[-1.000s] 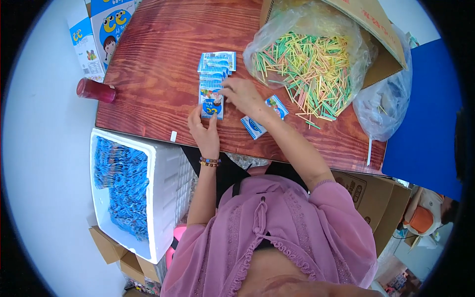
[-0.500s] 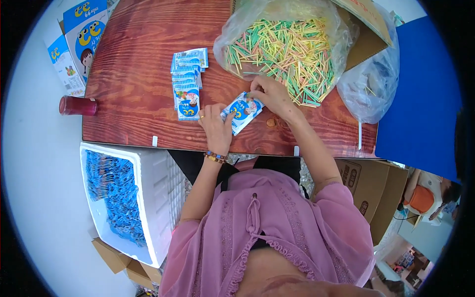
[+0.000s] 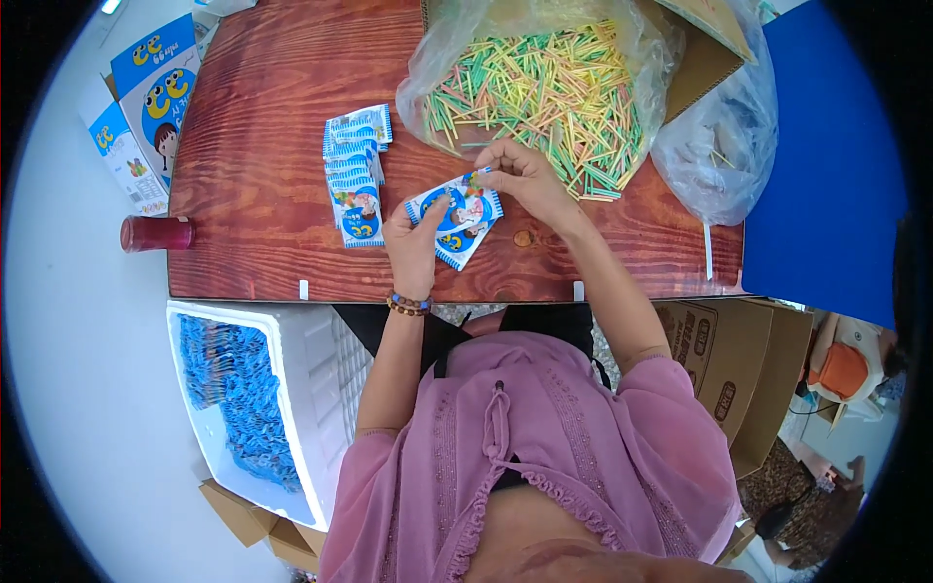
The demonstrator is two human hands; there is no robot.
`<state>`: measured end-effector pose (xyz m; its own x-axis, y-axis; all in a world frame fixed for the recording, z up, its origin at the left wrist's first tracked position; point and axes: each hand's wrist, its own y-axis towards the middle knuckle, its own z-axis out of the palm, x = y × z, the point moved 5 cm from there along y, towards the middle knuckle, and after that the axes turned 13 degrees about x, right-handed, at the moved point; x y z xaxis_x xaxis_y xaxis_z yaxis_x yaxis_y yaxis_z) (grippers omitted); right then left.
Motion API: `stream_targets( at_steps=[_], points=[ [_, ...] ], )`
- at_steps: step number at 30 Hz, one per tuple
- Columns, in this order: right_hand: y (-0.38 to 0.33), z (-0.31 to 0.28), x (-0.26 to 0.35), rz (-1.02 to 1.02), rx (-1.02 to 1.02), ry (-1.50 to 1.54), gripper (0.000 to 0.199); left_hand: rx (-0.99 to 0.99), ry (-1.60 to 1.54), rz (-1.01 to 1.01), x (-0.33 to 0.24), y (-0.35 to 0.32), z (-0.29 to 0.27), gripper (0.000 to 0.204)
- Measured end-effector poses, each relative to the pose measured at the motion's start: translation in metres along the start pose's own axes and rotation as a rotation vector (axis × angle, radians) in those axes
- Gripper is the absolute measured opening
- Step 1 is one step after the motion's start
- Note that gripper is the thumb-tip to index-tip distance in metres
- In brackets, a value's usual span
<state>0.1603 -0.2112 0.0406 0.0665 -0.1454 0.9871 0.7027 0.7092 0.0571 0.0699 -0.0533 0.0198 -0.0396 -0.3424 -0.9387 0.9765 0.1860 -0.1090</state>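
A small blue-and-white packet (image 3: 473, 212) is held up just over the tabletop. My left hand (image 3: 412, 251) grips its left side, with the thumb lying across the front. My right hand (image 3: 530, 187) is closed in a pinch at the packet's upper edge; whether anything else is between those fingertips cannot be made out. Beneath it a second packet (image 3: 461, 256) of the same kind lies tilted on the table. To the left of my hands, a row of overlapping packets (image 3: 362, 216) rests on the wood. Thin pastel sticks (image 3: 559, 102) fill a clear plastic bag (image 3: 420, 92) beyond my right hand.
The reddish wooden table (image 3: 262, 146) carries a pink-lidded jar (image 3: 157, 234) at its left edge. A white foam box (image 3: 277, 389) full of blue packets stands below left. Printed cartons (image 3: 160, 117) are far left, a cardboard box (image 3: 739, 364) below right, a blue panel (image 3: 826, 165) at right.
Both hands have lifted one packet off the one under it and turned it slightly. The whole view has shifted a little.
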Motion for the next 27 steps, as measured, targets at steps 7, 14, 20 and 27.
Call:
stream_targets(
  at_steps=[7,14,20,27],
  points=[
    [-0.011,0.015,-0.017,0.192,-0.053,0.082,0.014,-0.014,-0.153,-0.026,0.004,-0.005,0.002,0.010],
    [-0.017,0.009,-0.020,0.192,-0.067,0.023,0.012,-0.081,-0.282,-0.004,0.013,-0.007,0.000,0.010],
    [-0.030,0.000,0.021,-0.177,0.031,0.084,0.025,-0.062,-0.510,-0.061,0.008,-0.005,0.003,0.016],
    [-0.024,0.018,0.023,-0.291,0.177,-0.587,0.029,0.027,-0.528,-0.112,0.010,-0.002,0.020,0.018]
  ],
)
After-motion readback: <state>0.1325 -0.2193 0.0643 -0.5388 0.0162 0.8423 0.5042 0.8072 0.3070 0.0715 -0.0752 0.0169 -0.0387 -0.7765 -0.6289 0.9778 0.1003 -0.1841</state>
